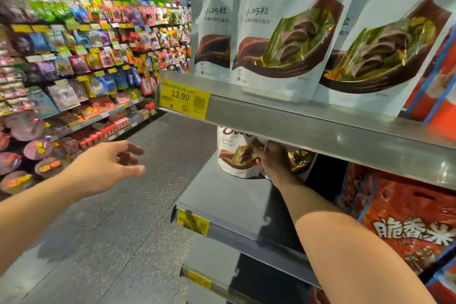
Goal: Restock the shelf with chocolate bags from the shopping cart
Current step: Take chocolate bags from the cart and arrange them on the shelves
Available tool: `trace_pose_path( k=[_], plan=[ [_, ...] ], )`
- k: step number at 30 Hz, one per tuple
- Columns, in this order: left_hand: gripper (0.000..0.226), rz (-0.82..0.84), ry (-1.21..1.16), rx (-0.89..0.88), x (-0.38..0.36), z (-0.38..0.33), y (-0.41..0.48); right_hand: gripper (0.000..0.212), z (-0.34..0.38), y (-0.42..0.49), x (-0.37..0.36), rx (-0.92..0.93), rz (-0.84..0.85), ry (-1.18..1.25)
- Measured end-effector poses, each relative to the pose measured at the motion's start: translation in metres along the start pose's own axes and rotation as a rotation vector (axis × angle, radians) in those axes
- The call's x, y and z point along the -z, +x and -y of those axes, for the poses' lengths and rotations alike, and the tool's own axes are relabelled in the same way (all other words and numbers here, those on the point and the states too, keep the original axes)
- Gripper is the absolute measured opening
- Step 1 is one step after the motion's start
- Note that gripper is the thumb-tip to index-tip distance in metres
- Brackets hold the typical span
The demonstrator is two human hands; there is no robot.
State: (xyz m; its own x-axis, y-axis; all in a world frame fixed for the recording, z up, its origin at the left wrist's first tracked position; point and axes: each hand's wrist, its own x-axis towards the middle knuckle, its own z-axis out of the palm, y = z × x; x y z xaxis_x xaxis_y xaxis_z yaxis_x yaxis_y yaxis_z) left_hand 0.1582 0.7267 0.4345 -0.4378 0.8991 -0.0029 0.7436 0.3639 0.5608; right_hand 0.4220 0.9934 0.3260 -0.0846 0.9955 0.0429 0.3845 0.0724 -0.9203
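Three white chocolate bags (283,27) stand upright in a row on the upper shelf (308,121), close to my head. On the lower shelf (229,200) stands another white chocolate bag (234,153), partly hidden under the upper shelf's edge. My right hand (274,158) reaches under that edge and its fingers curl on this bag's right side. A second bag behind my hand shows only a gold patch. My left hand (108,165) hovers over the aisle floor with fingers loosely spread and holds nothing. The shopping cart is out of view.
Orange-red snack bags (407,224) fill the right end of the lower shelf. A yellow price tag (183,100) reading 12.90 hangs on the upper shelf's edge. Across the grey aisle floor (123,229) stand racks of colourful sweets (86,57).
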Motion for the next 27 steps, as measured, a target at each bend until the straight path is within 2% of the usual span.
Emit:
trace_pose_path(
  k=[1,2,5,7,10,14,16,18,20,23,25,27],
  plan=[
    [0.029,0.007,-0.001,0.009,0.001,0.003,-0.004,0.059,0.005,-0.009,0.001,0.020,-0.039,-0.055],
    [0.031,0.009,0.002,0.014,0.004,0.005,-0.009,0.057,0.005,-0.012,0.001,0.025,-0.057,-0.089],
    [0.034,-0.010,0.027,0.020,0.014,0.004,-0.024,0.033,0.035,-0.050,0.012,-0.034,-0.119,-0.197],
    [0.036,0.005,0.066,0.014,0.019,0.000,-0.035,0.038,0.042,-0.064,0.015,-0.100,-0.169,-0.271],
    [0.043,0.021,0.128,-0.022,0.020,-0.009,-0.058,0.040,0.056,-0.094,0.017,-0.105,-0.124,-0.357],
    [0.051,0.042,0.223,-0.099,0.020,-0.013,-0.109,0.034,0.093,-0.169,0.011,-0.077,0.150,-0.425],
    [0.054,0.044,0.248,-0.115,0.027,-0.004,-0.145,0.032,0.108,-0.212,-0.006,0.002,0.192,-0.364],
    [0.056,0.042,0.260,-0.115,0.031,0.004,-0.171,0.021,0.114,-0.242,-0.025,0.071,0.279,-0.370],
    [0.058,0.044,0.259,-0.066,0.040,0.028,-0.211,0.006,0.124,-0.293,-0.058,0.141,0.458,-0.457],
    [0.059,-0.009,0.219,0.029,0.050,0.085,-0.267,0.009,0.137,-0.379,-0.115,0.300,0.678,-0.557],
    [0.061,-0.042,0.193,0.122,0.051,0.130,-0.302,0.026,0.135,-0.429,-0.157,0.393,0.786,-0.637],
    [0.063,-0.050,0.170,0.235,0.050,0.175,-0.335,0.031,0.131,-0.477,-0.196,0.456,0.893,-0.708]
  ],
)
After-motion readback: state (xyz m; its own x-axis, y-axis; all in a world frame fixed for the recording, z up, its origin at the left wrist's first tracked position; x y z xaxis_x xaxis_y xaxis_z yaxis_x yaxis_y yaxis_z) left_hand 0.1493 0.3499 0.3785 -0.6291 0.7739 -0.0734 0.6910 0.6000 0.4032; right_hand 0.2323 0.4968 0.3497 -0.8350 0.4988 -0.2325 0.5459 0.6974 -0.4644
